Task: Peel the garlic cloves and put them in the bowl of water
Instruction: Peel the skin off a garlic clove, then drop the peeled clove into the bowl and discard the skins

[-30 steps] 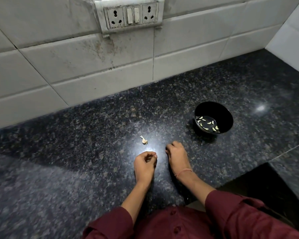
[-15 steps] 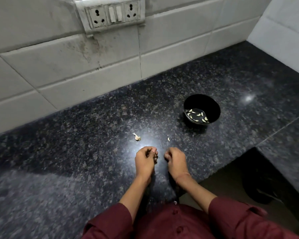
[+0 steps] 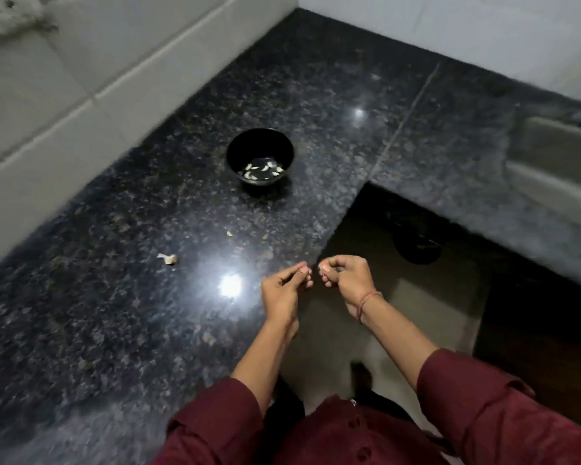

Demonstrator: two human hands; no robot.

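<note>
The black bowl (image 3: 249,144) stood on the dark stone counter (image 3: 114,330), and peeled garlic cloves (image 3: 262,169) lay in its water. Well in front of the bowl, at the counter's edge, the left hand (image 3: 284,288) and the right hand (image 3: 348,278) had curled fingers; whether they pinched a clove, I cannot tell. A small scrap (image 3: 229,233) lay between bowl and hands, a garlic piece (image 3: 169,259) front-left of the bowl, and a steel sink (image 3: 557,169) far to its right.

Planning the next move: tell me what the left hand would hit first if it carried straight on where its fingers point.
Most likely the right hand: the left hand points its fingers up and right at it across a small gap. Depth is unclear from one view.
</note>
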